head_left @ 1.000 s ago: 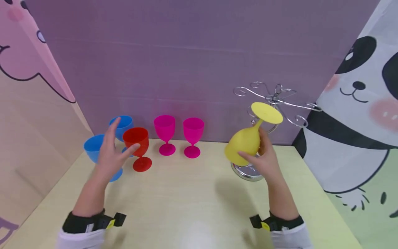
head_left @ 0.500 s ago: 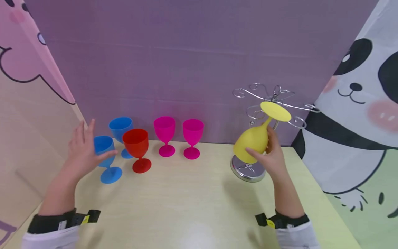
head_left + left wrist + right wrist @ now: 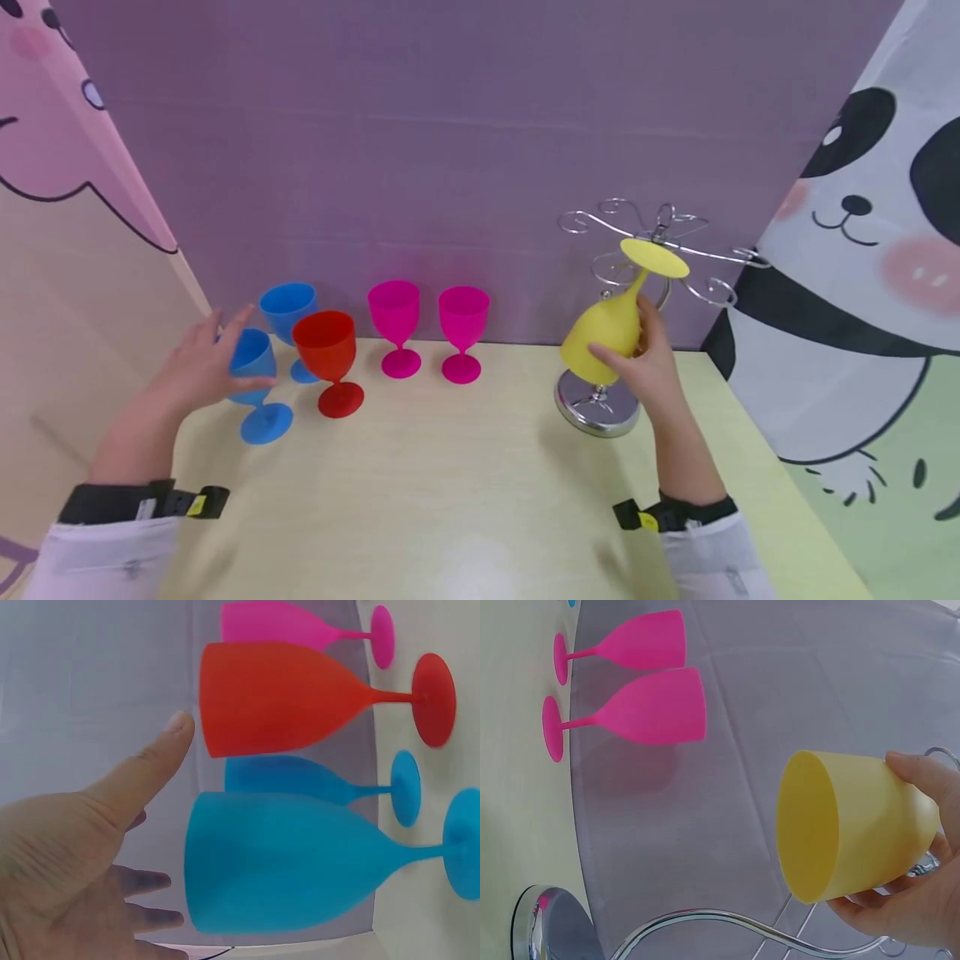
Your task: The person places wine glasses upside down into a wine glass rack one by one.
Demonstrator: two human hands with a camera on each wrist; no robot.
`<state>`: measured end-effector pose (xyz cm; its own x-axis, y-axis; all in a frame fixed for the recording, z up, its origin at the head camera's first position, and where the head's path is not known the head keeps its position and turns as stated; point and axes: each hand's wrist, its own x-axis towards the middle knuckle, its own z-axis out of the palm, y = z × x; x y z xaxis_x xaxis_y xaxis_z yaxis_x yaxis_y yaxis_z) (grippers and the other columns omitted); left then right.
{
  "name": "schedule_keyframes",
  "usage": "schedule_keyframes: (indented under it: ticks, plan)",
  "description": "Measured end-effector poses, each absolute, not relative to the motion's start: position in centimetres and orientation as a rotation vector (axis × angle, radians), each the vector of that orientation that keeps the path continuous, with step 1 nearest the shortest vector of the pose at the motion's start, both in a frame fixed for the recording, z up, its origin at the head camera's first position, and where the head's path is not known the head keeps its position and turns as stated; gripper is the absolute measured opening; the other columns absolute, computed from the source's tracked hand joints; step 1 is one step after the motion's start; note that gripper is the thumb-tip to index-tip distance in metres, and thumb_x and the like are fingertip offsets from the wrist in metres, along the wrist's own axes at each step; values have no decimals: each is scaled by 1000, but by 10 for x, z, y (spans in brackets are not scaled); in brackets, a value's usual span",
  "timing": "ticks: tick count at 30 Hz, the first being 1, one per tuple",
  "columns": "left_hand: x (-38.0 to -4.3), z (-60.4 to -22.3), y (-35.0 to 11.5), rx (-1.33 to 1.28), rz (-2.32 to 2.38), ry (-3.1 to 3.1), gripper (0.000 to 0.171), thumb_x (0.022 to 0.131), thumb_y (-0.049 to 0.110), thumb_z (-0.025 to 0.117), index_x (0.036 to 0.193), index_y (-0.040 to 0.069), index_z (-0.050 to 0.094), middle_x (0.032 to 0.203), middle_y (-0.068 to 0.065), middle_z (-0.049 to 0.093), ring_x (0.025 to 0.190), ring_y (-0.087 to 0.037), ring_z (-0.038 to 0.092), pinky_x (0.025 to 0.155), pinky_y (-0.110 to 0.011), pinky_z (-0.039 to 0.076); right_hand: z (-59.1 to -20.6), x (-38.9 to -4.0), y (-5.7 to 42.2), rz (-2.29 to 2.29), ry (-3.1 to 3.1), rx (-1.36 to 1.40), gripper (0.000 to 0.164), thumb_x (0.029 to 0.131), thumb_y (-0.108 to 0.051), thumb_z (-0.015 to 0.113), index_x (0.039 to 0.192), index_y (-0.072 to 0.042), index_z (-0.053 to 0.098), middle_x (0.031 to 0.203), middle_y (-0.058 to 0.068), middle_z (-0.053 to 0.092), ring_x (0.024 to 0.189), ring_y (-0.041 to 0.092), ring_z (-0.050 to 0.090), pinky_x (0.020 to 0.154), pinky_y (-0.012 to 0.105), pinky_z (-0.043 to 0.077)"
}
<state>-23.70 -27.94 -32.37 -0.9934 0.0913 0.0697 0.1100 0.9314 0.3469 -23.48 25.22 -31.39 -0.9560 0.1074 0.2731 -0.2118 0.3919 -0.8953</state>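
Observation:
My right hand (image 3: 648, 367) grips a yellow goblet (image 3: 603, 333) by its bowl, with the thumb on the near side. The goblet is tilted upside down, foot up, in front of the chrome rack (image 3: 660, 237). In the right wrist view its open mouth faces away from the palm. My left hand (image 3: 198, 367) is beside the front blue goblet (image 3: 258, 367), fingers spread and thumb apart. The left wrist view shows a gap between the thumb (image 3: 154, 761) and the blue bowl (image 3: 277, 862). Close by stand a red goblet (image 3: 326, 346) and a second blue goblet (image 3: 288, 308), both upright.
Two pink goblets (image 3: 393, 312) stand upright along the back of the pale table (image 3: 420, 492), by the purple backdrop (image 3: 450, 150). The rack's round chrome base (image 3: 596, 408) sits on the table at right, its curled wire arms spreading above.
My left hand has moved left and back off the red goblet, then lowered toward the front blue goblet. The right hand has shifted slightly right with the yellow goblet, which now tilts less.

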Motion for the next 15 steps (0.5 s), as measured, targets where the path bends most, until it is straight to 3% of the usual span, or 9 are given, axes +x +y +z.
schedule_keyframes:
  ticks: [11,15]
  plan:
    - [-249,-329,-280,-191,-455,-3166,114,76,49,76,153,4,6,146,-44,6,129,-66,13,91,-79,30,-311,-250,248,1581,-2422,99,100,81,-23,79,155,-18,12,154,17,28,133,40,40,106,54,41]
    - [-250,-331,-277,-190,-389,-3147,107,77,45,76,151,1,12,144,-44,11,127,-66,16,96,-79,26,-310,-253,246,1558,-2473,102,102,80,-27,80,155,-20,11,153,19,29,133,40,40,105,55,42]
